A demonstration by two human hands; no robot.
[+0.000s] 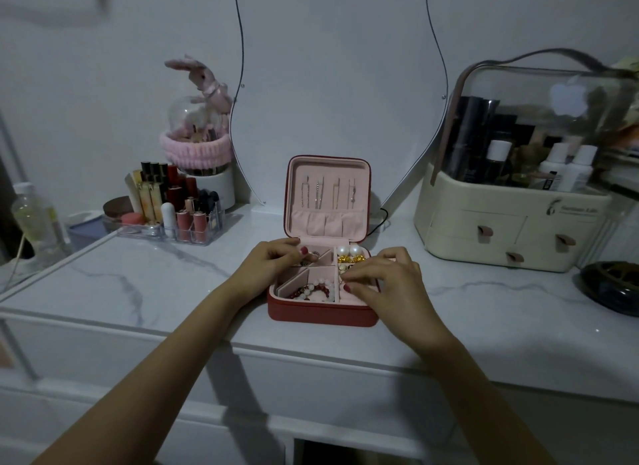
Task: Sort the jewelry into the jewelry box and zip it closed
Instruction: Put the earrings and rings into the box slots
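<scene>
Jewelry box (pixel 323 313) sits open on the marble tabletop (pixel 145 274), directly under both hands, lid propped upright just beyond the fingertips w/ thin necklaces (pixel 327 192) hanging inside it, prob. hung there so the chains don't tangle. Left hand (pixel 273 261) rests over the box's far-left compartment, fingers curled, thumb and forefinger pinched near a small ring-like piece (pixel 313 254); can't tell if it actually grips it or just nudges it into place. Right hand (pixel 382 276) hovers over the right-side compartments, fingers bent and close together, tips down on small gold bits; whether anything's held, can't tell. Just past the right hand's fingertips: two pearl earrings (pixel 348 250) w/ gold pieces (pixel 351 258) in the far-right section. Between the two wrists, nearest the body: red-and-white bead bracelet (pixel 316 290) in its own section. Looks like sorting is nearly done, both hands tidying bits so the lid can fold down; zip not yet started. Off to the right hand's outer side, a cosmetics organizer (pixel 511 233); past the left, a lipstick tray (pixel 173 219).
</scene>
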